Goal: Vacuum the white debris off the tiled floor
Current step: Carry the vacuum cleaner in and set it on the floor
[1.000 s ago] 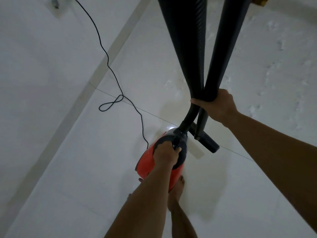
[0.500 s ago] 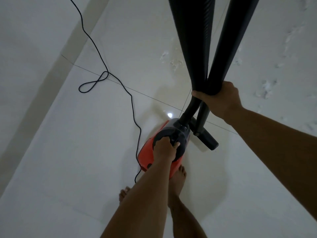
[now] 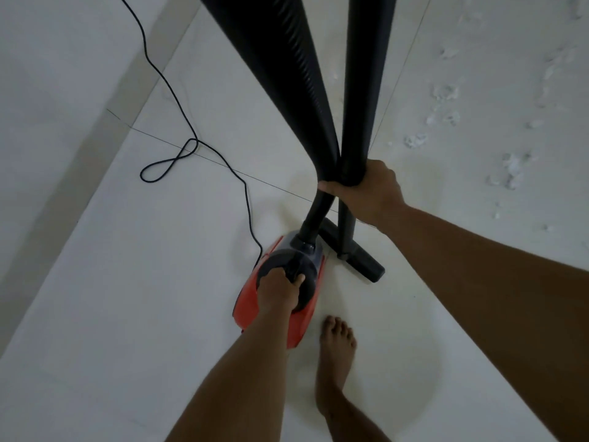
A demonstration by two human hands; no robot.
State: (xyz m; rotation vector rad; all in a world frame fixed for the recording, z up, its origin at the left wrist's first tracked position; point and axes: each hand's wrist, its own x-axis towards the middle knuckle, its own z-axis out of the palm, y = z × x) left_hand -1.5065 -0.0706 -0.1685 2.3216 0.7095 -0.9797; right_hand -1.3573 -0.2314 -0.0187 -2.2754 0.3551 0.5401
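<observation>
**Vacuum in hand, mess waiting**

Head view: the left hand point(image 3: 277, 291) is curled round the vacuum point(image 3: 247, 309) handle, and the right hand point(image 3: 366, 193) clasps hose point(image 3: 287, 74) and wand point(image 3: 363, 74) together. Debris point(image 3: 444, 92) dots the floor point(image 3: 127, 282) at far right, unswept. The nozzle point(image 3: 363, 263) likely must swing there next. The cord point(image 3: 245, 199) trails left, with a bare foot point(image 3: 338, 342) beside the vacuum.
</observation>
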